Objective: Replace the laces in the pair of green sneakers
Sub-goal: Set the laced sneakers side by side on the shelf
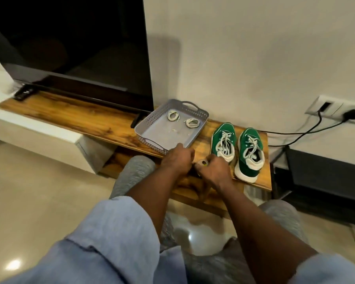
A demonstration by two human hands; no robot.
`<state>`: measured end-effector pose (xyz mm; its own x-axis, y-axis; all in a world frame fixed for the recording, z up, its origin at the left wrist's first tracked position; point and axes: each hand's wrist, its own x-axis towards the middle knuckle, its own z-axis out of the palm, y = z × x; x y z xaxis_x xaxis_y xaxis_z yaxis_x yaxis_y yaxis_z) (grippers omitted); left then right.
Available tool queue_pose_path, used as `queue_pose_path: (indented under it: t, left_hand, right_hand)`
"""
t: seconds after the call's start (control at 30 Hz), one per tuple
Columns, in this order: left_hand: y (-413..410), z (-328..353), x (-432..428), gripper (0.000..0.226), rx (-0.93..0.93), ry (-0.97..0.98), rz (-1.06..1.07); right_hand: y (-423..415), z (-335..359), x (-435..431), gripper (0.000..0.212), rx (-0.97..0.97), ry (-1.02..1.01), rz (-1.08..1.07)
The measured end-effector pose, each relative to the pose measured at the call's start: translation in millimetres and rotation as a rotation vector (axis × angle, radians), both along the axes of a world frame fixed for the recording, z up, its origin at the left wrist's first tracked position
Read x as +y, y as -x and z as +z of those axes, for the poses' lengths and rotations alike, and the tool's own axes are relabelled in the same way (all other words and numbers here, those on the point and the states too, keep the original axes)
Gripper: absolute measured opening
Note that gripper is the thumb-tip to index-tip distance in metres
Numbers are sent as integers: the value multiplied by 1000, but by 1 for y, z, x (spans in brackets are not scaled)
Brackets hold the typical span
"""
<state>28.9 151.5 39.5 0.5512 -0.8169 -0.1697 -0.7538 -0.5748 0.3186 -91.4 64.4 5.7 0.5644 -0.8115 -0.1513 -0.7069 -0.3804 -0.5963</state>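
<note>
Green sneakers [225, 127] laced, on bench [90, 117] beside grey tray [164, 132] with coiled laces [173, 115]. Right hand [213, 171] grips small round object [203, 162]; left hand [177, 158] curled, hold unclear.

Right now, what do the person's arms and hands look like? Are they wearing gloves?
No gloves: the left hand and right hand are bare. The left sleeve and right sleeve are light blue cloth, ending near the elbows, so the forearms are uncovered. No watch or bracelet shows on either wrist.
</note>
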Motion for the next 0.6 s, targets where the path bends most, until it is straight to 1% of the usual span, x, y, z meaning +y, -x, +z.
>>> queue_pose_path:
  t: [0.07,0.13,0.2,0.23,0.27,0.33,0.4,0.47,0.53,0.6]
  left_hand:
    - [-16,7,-3,19,-17,61,30]
    - [-38,7,-10,22,-37,100,65]
    - [-63,3,-20,25,-61,95,68]
    - [-73,-2,-25,27,-68,75,55]
    - [-81,-7,-30,30,-74,49,35]
    - [-95,-19,-42,33,-47,15,11]
    - [-104,-30,-55,31,-4,6,46]
    - [-112,-40,-68,30,12,-13,65]
    - [-117,-47,-82,35,96,-73,39]
    - [-114,-48,-93,37,173,-119,-36]
  right_hand:
    - [-12,11,-5,57,-46,1,-7]
    - [-26,17,-12,44,-107,-40,-9]
    - [-44,19,-20,33,-163,-62,5]
    - [-53,18,-24,31,-190,-70,8]
    - [-62,17,-28,31,-217,-77,4]
    - [-81,13,-40,34,-284,-114,-69]
    - [-96,10,-54,43,-339,-155,-168]
    - [-104,7,-68,51,-356,-168,-211]
    - [-111,4,-82,55,-373,-166,-218]
    - [-117,4,-92,58,-376,-174,-220]
